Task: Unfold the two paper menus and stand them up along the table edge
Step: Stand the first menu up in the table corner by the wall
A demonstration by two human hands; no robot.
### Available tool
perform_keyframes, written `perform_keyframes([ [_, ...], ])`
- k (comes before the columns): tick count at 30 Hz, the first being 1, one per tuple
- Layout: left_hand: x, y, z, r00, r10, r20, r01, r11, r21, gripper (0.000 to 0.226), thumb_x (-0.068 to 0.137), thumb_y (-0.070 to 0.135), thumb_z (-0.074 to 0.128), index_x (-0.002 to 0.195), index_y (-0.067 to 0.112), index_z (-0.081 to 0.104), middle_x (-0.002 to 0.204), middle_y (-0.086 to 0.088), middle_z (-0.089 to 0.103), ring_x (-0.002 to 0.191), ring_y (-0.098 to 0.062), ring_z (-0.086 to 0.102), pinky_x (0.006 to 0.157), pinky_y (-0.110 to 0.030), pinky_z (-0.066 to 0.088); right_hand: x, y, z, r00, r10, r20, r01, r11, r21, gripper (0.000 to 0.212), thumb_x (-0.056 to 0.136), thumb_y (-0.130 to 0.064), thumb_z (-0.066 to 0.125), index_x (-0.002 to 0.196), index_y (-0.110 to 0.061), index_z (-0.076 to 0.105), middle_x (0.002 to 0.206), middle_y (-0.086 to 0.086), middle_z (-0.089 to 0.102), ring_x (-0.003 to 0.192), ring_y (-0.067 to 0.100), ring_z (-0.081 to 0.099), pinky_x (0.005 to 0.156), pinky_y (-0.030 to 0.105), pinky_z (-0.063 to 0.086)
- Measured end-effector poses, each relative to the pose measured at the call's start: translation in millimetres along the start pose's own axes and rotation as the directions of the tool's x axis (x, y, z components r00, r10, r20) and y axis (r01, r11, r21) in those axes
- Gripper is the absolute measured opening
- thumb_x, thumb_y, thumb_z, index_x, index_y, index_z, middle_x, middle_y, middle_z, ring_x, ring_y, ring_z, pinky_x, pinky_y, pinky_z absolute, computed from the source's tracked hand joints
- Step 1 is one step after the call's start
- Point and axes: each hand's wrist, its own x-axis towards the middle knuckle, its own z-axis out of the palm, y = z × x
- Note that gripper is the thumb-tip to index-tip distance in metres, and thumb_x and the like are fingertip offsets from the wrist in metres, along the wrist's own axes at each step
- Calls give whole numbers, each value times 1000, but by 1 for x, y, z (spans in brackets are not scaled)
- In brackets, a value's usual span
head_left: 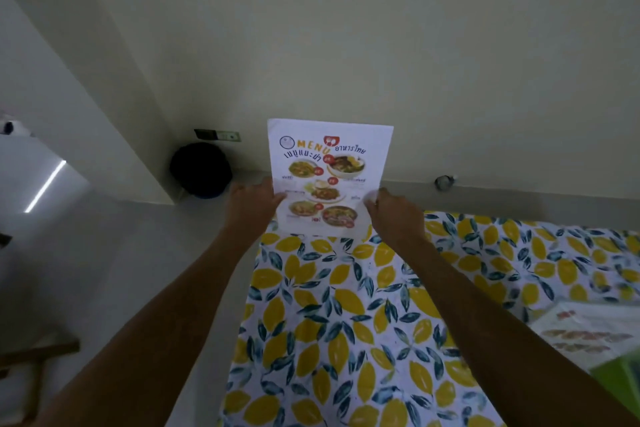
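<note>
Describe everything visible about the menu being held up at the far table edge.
The menu is a white paper sheet, opened flat and upright, printed side facing the camera: an orange "MENU" heading, Thai script, photos of dishes with red price dots. Its bottom edge meets the far edge of the lemon-print tablecloth. The left hand and right hand grip its lower sides.

- A plain cream wall (381,28) is filling the upper half of the view, meeting a second wall at a corner on the left.
- A pale grey floor (114,270) is catching a bright strip of reflected light (45,185).
- A dark round bin (201,170) is sitting in the corner.
- A lemon-and-leaf patterned cloth (346,322) is covering the surface.
- A wooden piece of furniture (34,357) is showing at lower left.
</note>
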Motion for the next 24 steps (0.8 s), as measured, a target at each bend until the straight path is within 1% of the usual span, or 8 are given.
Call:
perform_keyframes([
  [4,24,-9,14,996,-32,86,33,999,-7,68,92,50,6,125,24,60,108,-8,64,87,-34,63,82,-46,36,26,-5,12,999,18,35,-18,1000,-12,45,103,-44,39,123,-7,55,106,21,69,97,39,67,77,42,53],
  [6,29,-10,22,992,-87,87,92,994,-55,63,94,55,14,117,19,61,97,-9,68,81,-33,64,82,-46,37,35,-6,20,998,20,56,-21,1000,0,45,102,-44,39,122,-7,55,106,21,70,97,39,67,78,42,53],
  [10,29,-16,45,995,23,95,-22,1000,-11,67,91,49,5,124,29,59,101,-4,66,81,-30,64,77,-44,36,43,-8,40,995,24,92,-26,999,24,43,102,-43,40,121,-8,55,104,20,71,95,39,68,76,42,54],
  [13,30,-13,47,998,-34,58,41,991,-126,25,95,38,54,104,18,67,86,-8,68,67,-33,66,70,-43,47,45,-10,49,993,60,97,-66,996,61,40,102,-43,40,120,-10,54,103,20,70,95,39,68,77,43,53],
  [14,32,-10,47,995,-87,58,97,975,-200,25,93,38,61,98,14,66,80,-9,68,63,-34,65,68,-43,48,46,-10,51,993,70,92,-76,995,68,40,102,-43,40,120,-10,53,103,20,70,95,39,68,76,44,53],
  [17,33,-9,48,980,-164,112,192,926,-325,37,95,48,51,96,12,56,78,-9,69,67,-35,65,72,-42,46,43,-9,58,994,76,83,-84,992,94,39,102,-43,39,120,-10,51,100,20,69,92,40,68,72,43,53],
  [21,26,-8,43,971,-210,115,240,867,-437,37,96,47,53,81,13,47,75,-13,66,65,-34,64,67,-41,50,39,-7,63,992,79,100,-89,991,104,40,102,-45,38,121,-11,49,100,19,70,91,39,69,73,43,54],
  [24,26,-6,37,970,-208,125,242,873,-424,38,96,47,52,87,10,53,82,-14,69,71,-35,65,69,-40,47,39,-7,61,991,70,114,-81,992,95,39,102,-43,38,123,-10,49,101,20,69,92,40,69,73,43,54],
])
